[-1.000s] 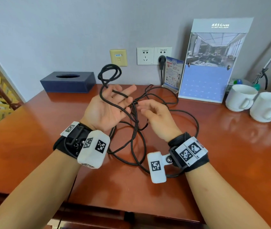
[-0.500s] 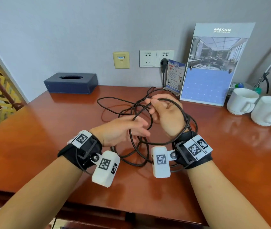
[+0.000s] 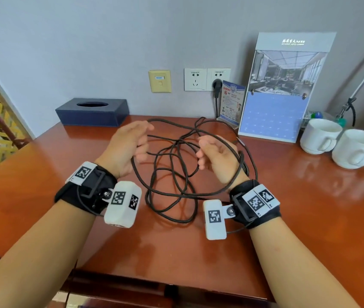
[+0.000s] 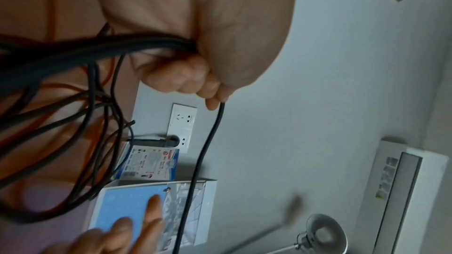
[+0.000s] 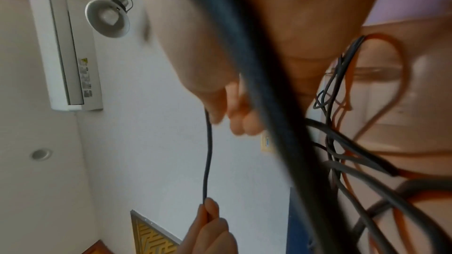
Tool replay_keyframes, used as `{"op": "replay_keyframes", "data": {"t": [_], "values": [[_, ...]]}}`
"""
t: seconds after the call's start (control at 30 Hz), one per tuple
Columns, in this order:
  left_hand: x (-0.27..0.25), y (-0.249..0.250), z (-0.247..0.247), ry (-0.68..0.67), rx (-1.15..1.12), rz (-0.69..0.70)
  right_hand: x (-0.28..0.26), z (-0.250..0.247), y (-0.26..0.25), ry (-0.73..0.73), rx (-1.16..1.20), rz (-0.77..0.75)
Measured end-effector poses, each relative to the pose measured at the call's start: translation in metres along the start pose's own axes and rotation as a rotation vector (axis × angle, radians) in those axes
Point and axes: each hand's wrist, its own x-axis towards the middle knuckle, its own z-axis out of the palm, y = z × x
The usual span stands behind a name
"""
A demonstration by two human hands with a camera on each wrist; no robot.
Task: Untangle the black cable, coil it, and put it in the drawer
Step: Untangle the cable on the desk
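We hold both hands raised above the wooden counter [image 3: 287, 196], with the black cable [image 3: 172, 174] strung between them and its loose loops hanging down onto the counter surface. Our left hand [image 3: 125, 150] has its fingers curled, pinching a strand at the fingertips while several strands pass through the palm, as the left wrist view shows. Our right hand [image 3: 218, 158] is likewise curled, pinching the same taut strand; a further loop runs around the back of this hand near the wrist. Behind the tangle stand a dark blue tissue box [image 3: 92, 112], a wall socket [image 3: 207, 79] with a plug inserted, an upright calendar card [image 3: 283, 92] and two white cups [image 3: 341, 143] at far right.
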Motion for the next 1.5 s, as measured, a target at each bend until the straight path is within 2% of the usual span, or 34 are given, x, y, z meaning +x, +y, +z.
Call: {"op": "replay_keyframes", "data": {"t": [0.1, 0.2, 0.27, 0.33, 0.37, 0.43, 0.57, 0.67, 0.77, 0.83, 0.9, 0.97, 1.07, 1.13, 1.2, 1.27, 1.3, 1.37, 1.4, 1.5], "values": [[0.005, 0.009, -0.011, 0.122, -0.124, 0.048, -0.005, 0.000, 0.001, -0.207, 0.045, 0.170], [0.008, 0.015, -0.024, 0.200, -0.122, 0.092, -0.010, -0.007, -0.004, -0.324, 0.438, 0.289], [0.009, 0.017, -0.034, 0.170, -0.079, 0.048, -0.009, -0.013, -0.010, -0.374, 0.721, 0.298], [0.010, 0.015, -0.044, 0.065, 0.005, -0.051, -0.007, -0.015, -0.014, -0.354, 0.806, 0.305], [0.011, 0.012, -0.048, 0.029, 0.071, -0.087, -0.004, -0.016, -0.014, -0.290, 0.781, 0.336], [0.016, 0.004, -0.054, 0.054, 0.191, -0.103, -0.001, -0.016, -0.013, -0.106, 0.629, 0.374], [0.029, -0.010, -0.065, 0.370, 0.195, -0.083, 0.000, -0.009, -0.007, 0.087, 0.314, 0.334], [0.031, -0.017, -0.076, 0.569, -0.047, -0.172, 0.003, -0.011, -0.005, 0.148, 0.269, 0.290], [0.032, -0.019, -0.091, 0.541, -0.281, -0.289, 0.008, -0.018, 0.000, 0.265, 0.160, 0.260], [0.033, -0.018, -0.103, 0.483, -0.302, -0.336, 0.010, -0.022, 0.003, 0.360, 0.072, 0.234], [0.033, -0.013, -0.109, 0.495, -0.275, -0.331, 0.013, -0.025, 0.003, 0.439, 0.024, 0.218], [0.029, -0.007, -0.110, 0.576, -0.233, -0.278, 0.014, -0.028, 0.003, 0.487, -0.016, 0.185], [0.022, 0.001, -0.110, 0.762, -0.047, -0.203, 0.016, -0.030, 0.006, 0.538, -0.107, 0.116], [0.022, 0.002, -0.118, 0.905, -0.049, -0.159, 0.016, -0.030, 0.008, 0.556, -0.160, 0.060], [0.024, 0.004, -0.124, 0.860, -0.270, -0.174, 0.017, -0.031, 0.008, 0.571, -0.192, 0.016], [0.026, 0.001, -0.127, 0.713, -0.505, -0.209, 0.018, -0.031, 0.008, 0.594, -0.205, -0.012], [0.026, -0.001, -0.127, 0.648, -0.547, -0.242, 0.018, -0.032, 0.009, 0.603, -0.200, -0.020], [0.025, -0.005, -0.129, 0.578, -0.443, -0.270, 0.018, -0.034, 0.010, 0.618, -0.182, -0.014], [0.025, -0.005, -0.127, 0.585, -0.349, -0.264, 0.018, -0.035, 0.010, 0.633, -0.175, 0.000], [0.022, -0.006, -0.116, 0.699, -0.045, -0.186, 0.018, -0.041, 0.011, 0.678, -0.126, 0.053]]}}
